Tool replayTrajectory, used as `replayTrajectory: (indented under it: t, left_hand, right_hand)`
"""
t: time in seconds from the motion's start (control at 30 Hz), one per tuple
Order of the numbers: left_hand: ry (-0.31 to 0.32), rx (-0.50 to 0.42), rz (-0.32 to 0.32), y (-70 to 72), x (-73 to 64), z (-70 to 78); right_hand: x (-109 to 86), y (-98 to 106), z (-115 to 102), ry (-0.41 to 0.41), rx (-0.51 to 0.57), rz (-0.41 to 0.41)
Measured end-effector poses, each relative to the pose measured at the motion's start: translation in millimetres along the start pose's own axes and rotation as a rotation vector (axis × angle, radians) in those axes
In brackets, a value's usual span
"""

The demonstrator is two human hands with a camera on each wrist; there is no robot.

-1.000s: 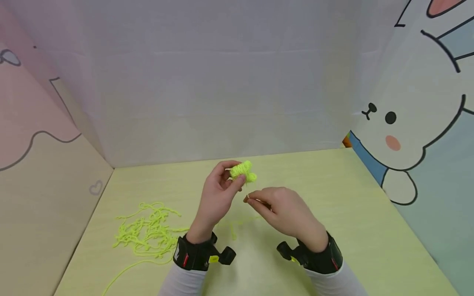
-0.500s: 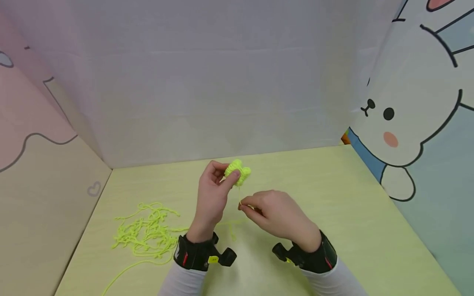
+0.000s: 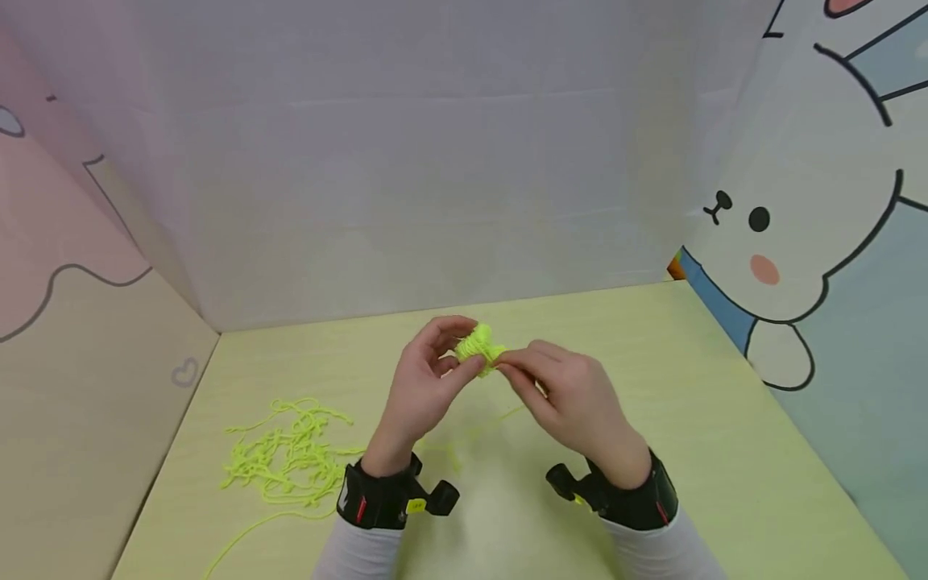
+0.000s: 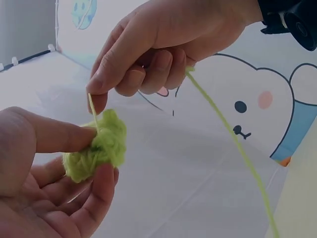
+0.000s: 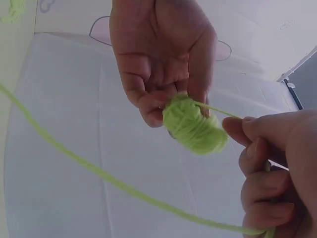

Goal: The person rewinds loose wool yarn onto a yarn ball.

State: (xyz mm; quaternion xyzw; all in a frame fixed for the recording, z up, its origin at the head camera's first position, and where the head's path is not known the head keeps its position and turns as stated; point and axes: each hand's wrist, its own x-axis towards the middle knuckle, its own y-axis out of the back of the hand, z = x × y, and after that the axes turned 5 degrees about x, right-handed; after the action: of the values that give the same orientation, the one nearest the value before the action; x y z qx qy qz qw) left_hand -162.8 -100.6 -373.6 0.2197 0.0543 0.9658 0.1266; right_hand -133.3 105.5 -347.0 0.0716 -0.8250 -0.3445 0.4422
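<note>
A small ball of neon yellow-green yarn is held above the table between the thumb and fingers of my left hand. In the right wrist view, strands wrap round the middle of the yarn ball. My right hand pinches a strand of yarn between thumb and forefinger, right beside the ball. That strand runs taut from the ball to the fingertips. From the curled lower fingers of my right hand, a longer yarn tail trails away.
A loose tangle of the same yarn lies on the pale table, left of my left forearm. One strand curves from it toward the front edge. A white cloth wall stands behind, with printed side panels.
My right hand drops below the ball with the strand, then comes up and right, close beside it. My left hand shifts left, then back right, turning the ball a little.
</note>
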Motion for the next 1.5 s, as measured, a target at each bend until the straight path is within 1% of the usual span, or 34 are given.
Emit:
replayTrajectory:
  t: [0.07, 0.13, 0.23, 0.3, 0.5, 0.6, 0.67, 0.73, 0.83, 0.93, 1.03, 1.1, 1.17, 1.37, 1.43, 1.5]
  left_hand:
    - [-0.038, 0.039, -0.067, 2.1, -0.9, 2.0]
    - [-0.071, 0.068, -0.126, 3.3, -1.7, 3.6]
    - [-0.098, 0.09, -0.2, 4.4, -2.5, 6.0]
    - [-0.108, 0.096, -0.235, 4.9, -2.6, 7.0]
    - [-0.131, 0.074, -0.306, 6.5, -2.2, 10.1]
    - [-0.137, 0.053, -0.325, 6.4, -1.4, 11.4]
    - [-0.135, 0.044, -0.325, 6.5, -1.3, 11.9]
    - [-0.125, 0.037, -0.31, 6.7, -1.1, 12.2]
    - [-0.101, -0.002, -0.274, 6.7, -0.5, 12.0]
    - [-0.073, -0.08, -0.227, 6.3, 0.2, 11.4]
    - [-0.047, -0.137, -0.157, 5.9, 0.2, 9.7]
    - [-0.03, -0.154, -0.099, 5.7, 0.2, 8.1]
    - [-0.013, -0.15, -0.031, 5.6, 0.7, 5.7]
    - [0.019, -0.148, 0.173, 5.6, 3.6, -1.3]
    - [0.023, -0.139, 0.214, 6.0, 3.4, -2.7]
    - [0.023, -0.09, 0.232, 6.1, 3.1, -3.2]
  right_hand:
    - [1.8, 3.9, 2.8, 0.022, -0.017, 0.068]
    - [3.5, 5.9, 5.3, 0.052, -0.028, 0.116]
    - [6.0, 6.7, 7.8, 0.089, -0.038, 0.166]
    - [7.3, 6.1, 9.2, 0.103, -0.039, 0.185]
    - [9.4, 4.5, 13.2, 0.1, -0.027, 0.202]
    - [9.7, 2.8, 15.9, 0.081, -0.015, 0.197]
    - [9.7, 0.6, 18.3, 0.058, -0.002, 0.185]
    - [9.5, -2.0, 20.6, 0.027, 0.013, 0.17]
    - [8.3, -6.7, 23.4, -0.031, 0.029, 0.121]
    - [6.4, -11.4, 23.6, -0.091, 0.015, 0.052]
    - [4.5, -16.5, 22.5, -0.136, -0.025, -0.02]
    - [3.3, -19.7, 21.1, -0.156, -0.049, -0.069]
    - [2.0, -22.5, 19.1, -0.165, -0.062, -0.124]
    - [-0.5, -23.6, 9.5, -0.168, -0.047, -0.306]
    - [-0.9, -22.1, 6.0, -0.143, -0.039, -0.349]
    - [-1.1, -20.5, 4.1, -0.113, -0.032, -0.361]
